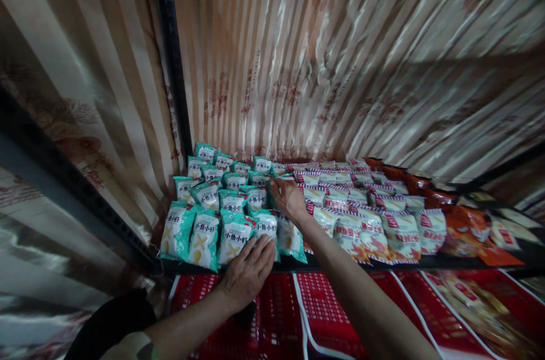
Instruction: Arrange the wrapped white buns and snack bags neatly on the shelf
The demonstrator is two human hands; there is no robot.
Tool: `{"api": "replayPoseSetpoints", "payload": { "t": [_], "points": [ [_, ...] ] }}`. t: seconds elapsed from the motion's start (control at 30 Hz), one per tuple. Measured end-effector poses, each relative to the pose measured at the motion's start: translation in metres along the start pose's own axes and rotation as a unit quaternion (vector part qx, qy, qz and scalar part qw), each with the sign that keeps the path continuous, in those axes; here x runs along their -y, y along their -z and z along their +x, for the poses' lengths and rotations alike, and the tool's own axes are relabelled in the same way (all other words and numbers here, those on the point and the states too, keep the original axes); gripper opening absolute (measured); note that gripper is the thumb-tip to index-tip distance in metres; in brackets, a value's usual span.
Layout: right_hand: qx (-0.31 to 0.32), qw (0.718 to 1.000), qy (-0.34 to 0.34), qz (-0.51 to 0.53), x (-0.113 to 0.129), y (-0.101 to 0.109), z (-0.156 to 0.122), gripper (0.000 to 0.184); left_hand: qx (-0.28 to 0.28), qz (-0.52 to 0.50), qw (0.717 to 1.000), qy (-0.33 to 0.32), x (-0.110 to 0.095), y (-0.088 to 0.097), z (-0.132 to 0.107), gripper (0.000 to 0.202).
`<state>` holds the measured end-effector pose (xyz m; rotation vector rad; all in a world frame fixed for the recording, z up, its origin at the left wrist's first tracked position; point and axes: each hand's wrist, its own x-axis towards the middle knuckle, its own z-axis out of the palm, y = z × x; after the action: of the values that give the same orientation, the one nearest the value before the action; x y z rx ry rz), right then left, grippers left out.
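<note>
Several teal and white snack packets [204, 201] stand in rows on a dark shelf [468, 262]. My left hand [249, 272] lies flat, fingers stretched, against the front-row teal packets [233, 235] at the shelf's edge. My right hand [288, 197] reaches further back and pinches a teal packet [283, 177] at the boundary between the teal rows and the red, white and blue packets [370, 218].
Orange packets [468, 229] fill the shelf's right end. Red packaging with white grid print [323, 303] lies on the level below. A striped patterned curtain [340, 53] hangs behind the shelf, and a black upright post [170, 42] stands at the left.
</note>
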<state>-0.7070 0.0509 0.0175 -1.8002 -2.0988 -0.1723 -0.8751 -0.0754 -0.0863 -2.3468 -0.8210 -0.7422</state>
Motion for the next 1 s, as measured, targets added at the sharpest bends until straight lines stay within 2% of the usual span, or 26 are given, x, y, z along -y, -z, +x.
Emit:
{"api": "replayPoseSetpoints", "payload": {
  "t": [0.1,0.23,0.43,0.6,0.77,1.0],
  "points": [
    [-0.003,1.0,0.022,-0.016,-0.01,-0.004,0.02,0.034,0.002,-0.003,1.0,-0.003,0.0,0.001,0.001,0.038],
    [0.055,0.996,0.031,-0.06,-0.02,-0.011,0.046,0.033,0.012,0.001,1.0,-0.003,0.001,0.003,0.001,0.037],
    [0.115,0.988,0.05,-0.087,-0.012,-0.011,0.065,0.03,0.034,0.015,0.999,-0.013,0.001,0.003,0.002,0.041],
    [0.145,0.983,0.012,-0.109,0.003,-0.01,0.077,0.03,0.032,0.006,0.999,-0.009,0.001,0.004,0.003,0.039],
    [0.19,0.974,-0.037,-0.114,0.006,-0.019,0.088,0.031,0.031,0.002,0.999,-0.008,0.003,0.005,0.005,0.037],
    [0.186,0.972,-0.04,-0.135,0.009,-0.03,0.093,0.033,0.038,0.003,0.999,-0.009,0.003,0.005,0.005,0.037]
  ]
}}
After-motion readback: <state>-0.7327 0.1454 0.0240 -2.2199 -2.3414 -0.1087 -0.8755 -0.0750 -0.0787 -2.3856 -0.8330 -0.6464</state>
